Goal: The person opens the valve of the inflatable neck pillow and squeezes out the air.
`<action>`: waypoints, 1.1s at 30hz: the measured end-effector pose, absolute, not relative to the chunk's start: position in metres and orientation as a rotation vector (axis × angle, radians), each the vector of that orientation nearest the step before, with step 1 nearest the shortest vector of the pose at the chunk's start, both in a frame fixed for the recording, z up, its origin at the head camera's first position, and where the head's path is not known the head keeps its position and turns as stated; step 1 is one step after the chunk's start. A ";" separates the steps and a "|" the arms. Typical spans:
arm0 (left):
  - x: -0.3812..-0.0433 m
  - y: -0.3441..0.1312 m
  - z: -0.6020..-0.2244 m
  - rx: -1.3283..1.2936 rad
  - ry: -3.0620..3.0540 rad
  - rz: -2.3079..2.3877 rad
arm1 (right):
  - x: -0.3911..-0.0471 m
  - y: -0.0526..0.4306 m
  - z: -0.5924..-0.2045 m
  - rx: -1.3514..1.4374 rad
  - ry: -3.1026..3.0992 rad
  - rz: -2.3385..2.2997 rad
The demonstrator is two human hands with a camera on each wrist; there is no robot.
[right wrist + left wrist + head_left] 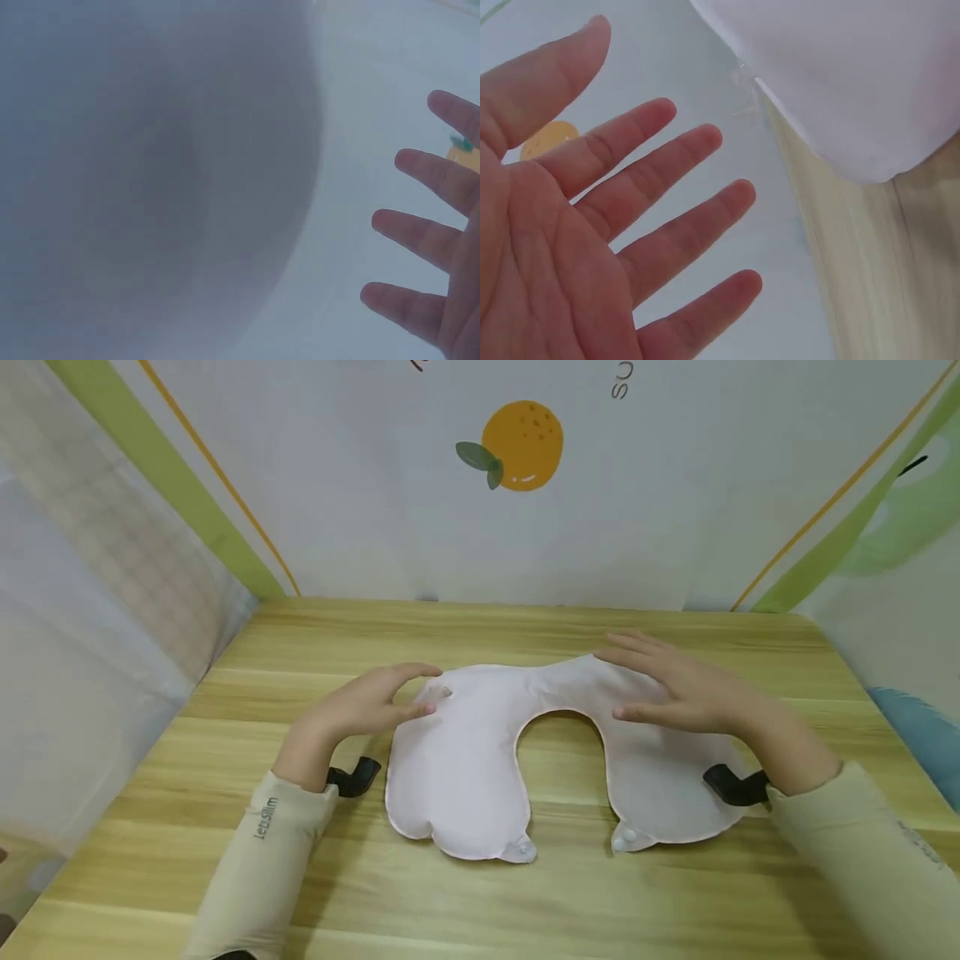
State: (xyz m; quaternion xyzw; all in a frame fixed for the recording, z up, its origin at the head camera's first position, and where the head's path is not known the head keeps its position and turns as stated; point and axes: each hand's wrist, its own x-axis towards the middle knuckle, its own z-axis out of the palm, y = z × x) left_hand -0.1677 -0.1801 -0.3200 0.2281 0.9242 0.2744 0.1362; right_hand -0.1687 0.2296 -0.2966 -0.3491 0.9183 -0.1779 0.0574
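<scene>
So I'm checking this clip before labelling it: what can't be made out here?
- Head view: the right hand covers part of the pillow; contact unclear.
- Head view: print above the orange is cut by the top edge.
- Right wrist view: the pillow is a close blur.

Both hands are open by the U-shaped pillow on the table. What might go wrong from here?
1. The neck pillow lies loose on the smooth wooden table; a one-sided press from the left hand may slide it.
2. The right hand is spread over one lobe only, so air could bulge into the other lobe.
3. The clear valve by the left fingertips looks small and easy to miss or fumble.
</scene>
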 end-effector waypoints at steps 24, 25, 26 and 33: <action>-0.189 -0.159 -0.331 0.735 2.585 0.714 | -0.124 0.270 -0.347 -1.062 2.869 -0.475; -0.190 -0.158 -0.331 0.727 2.577 0.701 | -0.123 0.269 -0.348 -1.058 2.869 -0.460; -0.190 -0.158 -0.332 0.724 2.570 0.688 | -0.122 0.268 -0.349 -1.055 2.871 -0.443; -0.195 -0.155 -0.333 0.732 2.553 0.649 | -0.120 0.262 -0.352 -1.000 2.886 -0.338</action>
